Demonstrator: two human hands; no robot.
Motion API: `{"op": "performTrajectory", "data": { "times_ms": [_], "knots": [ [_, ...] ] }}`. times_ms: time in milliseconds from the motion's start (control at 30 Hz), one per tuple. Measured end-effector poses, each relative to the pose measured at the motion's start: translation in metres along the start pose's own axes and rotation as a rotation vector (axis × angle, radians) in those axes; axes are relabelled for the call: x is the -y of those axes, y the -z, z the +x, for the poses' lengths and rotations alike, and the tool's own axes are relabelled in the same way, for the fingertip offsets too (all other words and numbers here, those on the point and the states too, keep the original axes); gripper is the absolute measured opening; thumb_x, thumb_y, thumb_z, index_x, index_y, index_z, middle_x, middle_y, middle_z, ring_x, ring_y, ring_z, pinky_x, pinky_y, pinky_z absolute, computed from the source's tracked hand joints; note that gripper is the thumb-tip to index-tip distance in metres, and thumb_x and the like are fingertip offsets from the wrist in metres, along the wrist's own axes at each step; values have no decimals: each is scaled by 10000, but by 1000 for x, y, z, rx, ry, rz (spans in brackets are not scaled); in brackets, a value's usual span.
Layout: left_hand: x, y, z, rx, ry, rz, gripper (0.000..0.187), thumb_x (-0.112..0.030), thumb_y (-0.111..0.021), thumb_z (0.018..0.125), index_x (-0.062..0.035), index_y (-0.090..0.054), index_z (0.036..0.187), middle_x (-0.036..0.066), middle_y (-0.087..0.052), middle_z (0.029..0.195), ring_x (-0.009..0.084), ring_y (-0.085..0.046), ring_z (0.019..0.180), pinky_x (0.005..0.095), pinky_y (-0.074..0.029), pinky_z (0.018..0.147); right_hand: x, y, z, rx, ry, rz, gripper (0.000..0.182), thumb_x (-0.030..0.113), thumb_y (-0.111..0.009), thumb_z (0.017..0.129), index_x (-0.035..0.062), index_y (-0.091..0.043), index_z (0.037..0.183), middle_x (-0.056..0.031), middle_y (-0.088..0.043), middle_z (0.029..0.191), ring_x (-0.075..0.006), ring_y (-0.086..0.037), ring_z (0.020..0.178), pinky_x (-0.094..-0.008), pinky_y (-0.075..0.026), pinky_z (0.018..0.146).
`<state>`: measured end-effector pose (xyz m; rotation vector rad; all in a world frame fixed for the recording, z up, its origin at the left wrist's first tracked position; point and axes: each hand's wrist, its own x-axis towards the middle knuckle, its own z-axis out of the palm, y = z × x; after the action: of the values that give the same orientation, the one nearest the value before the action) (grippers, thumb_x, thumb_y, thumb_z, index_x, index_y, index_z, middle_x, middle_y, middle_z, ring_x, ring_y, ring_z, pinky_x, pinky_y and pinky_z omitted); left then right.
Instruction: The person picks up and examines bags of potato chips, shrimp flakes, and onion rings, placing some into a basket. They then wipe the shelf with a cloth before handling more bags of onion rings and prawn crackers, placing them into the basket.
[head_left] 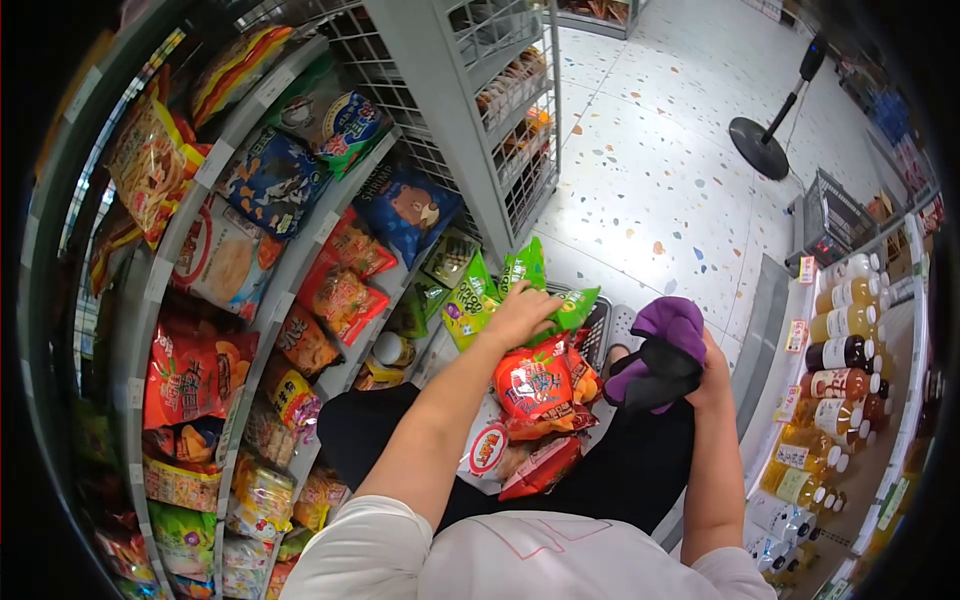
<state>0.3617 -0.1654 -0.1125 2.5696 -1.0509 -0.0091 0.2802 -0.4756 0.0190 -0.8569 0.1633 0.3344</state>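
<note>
Nearest to us are our own two forearms, reaching forward over a heap of snack packets carried at our front. Our left hand (520, 315) lies palm down with the fingers curled over the top of a green snack bag (572, 308), pressing on it; we cannot tell whether the fingers close fully around it. Directly below that hand sits a red snack bag (533, 385), and under it a further red packet (540, 468) beside a white packet (487, 450). More green bags (470, 300) stand just to the left of the hand, touching the pile.

Our right hand (712, 375) is closed around a purple and black cloth (660, 355), which bunches out to the left of the fist, just beside the red snack bag.

Farther left, grey shelves (290, 260) carry rows of crisp packets, among them a blue bag (405, 210). To the right, a shelf of bottled drinks (845, 350) runs along the edge. Beyond, the speckled floor (650, 170) opens out, with a black stand (765, 140) on it and a wire basket (835, 215) near the drinks
</note>
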Motion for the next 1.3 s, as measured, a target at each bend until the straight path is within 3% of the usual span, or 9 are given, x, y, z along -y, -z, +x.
{"op": "performTrajectory", "data": {
  "times_ms": [267, 400, 467, 500, 567, 700, 1067, 1200, 1300],
  "knots": [
    [-51, 89, -66, -57, 72, 57, 399, -181, -645, 814, -117, -565, 1200, 82, -565, 1175, 242, -543, 1134, 565, -269, 1074, -17, 31, 11, 96, -78, 171, 421, 229, -492, 939, 20, -506, 1303, -126, -616, 1190, -241, -616, 1041, -393, -506, 918],
    [-113, 264, -172, -598, 12, 317, 245, -95, -639, 736, -100, -624, 980, 65, -610, 1041, 254, -587, 990, 523, -404, 955, -29, 72, 29, -64, 170, -152, 343, 214, -463, 920, 10, -596, 1161, -86, -652, 961, -215, -645, 857, -348, -544, 783],
    [-147, 354, -244, -608, 282, 668, 140, -102, -657, 729, -97, -627, 866, 62, -627, 945, 247, -605, 912, 481, -458, 859, -24, 42, 41, -96, 113, 81, 266, 163, -469, 916, 6, -622, 1067, -48, -601, 816, -145, -584, 654, -288, -486, 568],
    [-153, 387, -277, -911, 224, 715, 65, -57, -642, 747, -93, -615, 794, 53, -629, 857, 239, -610, 847, 424, -480, 755, -25, 30, 35, -20, 311, -391, 265, 174, -466, 925, 16, -624, 1067, -37, -603, 814, -133, -586, 643, -282, -491, 578],
    [-170, 455, -337, -1183, 607, 771, 23, -32, -586, 816, -12, -597, 811, 94, -602, 776, 238, -609, 787, 338, -467, 706, -28, 45, 45, -36, 315, -335, 289, 204, -445, 941, 24, -618, 1086, -28, -603, 801, -131, -578, 605, -283, -488, 572],
    [-112, 542, -524, -1295, 1313, 625, 380, -247, -639, 854, 19, -591, 1121, 124, -662, 978, 187, -615, 891, 311, -470, 811, -23, 51, 44, 32, 262, -292, 303, 214, -439, 944, 25, -615, 1102, -35, -615, 829, -137, -591, 632, -288, -498, 589],
    [-13, 549, -746, -1045, 1699, 523, 541, -269, -723, 762, -16, -568, 1215, 191, -621, 1174, 265, -599, 1086, 332, -464, 923, -15, 48, 45, 18, 247, -162, 342, 241, -421, 952, 27, -606, 1144, -55, -647, 907, -154, -627, 707, -301, -526, 637],
    [-17, 551, -735, -959, 1904, 647, 610, -352, -672, 820, -53, -508, 1325, 173, -576, 1263, 259, -592, 1098, 345, -463, 918, -14, -12, 49, 90, 185, -37, 382, 273, -422, 950, 34, -590, 1196, -109, -660, 1079, -189, -655, 898, -327, -555, 757],
    [1, 551, -689, -1016, 1633, 422, 589, -356, -653, 836, -56, -513, 1324, 151, -578, 1258, 246, -587, 1095, 340, -457, 915, -14, -96, 22, 280, 100, 124, 323, 266, -478, 931, 75, -607, 1156, -127, -655, 1126, -242, -658, 953, -380, -559, 809]
  ]
}}
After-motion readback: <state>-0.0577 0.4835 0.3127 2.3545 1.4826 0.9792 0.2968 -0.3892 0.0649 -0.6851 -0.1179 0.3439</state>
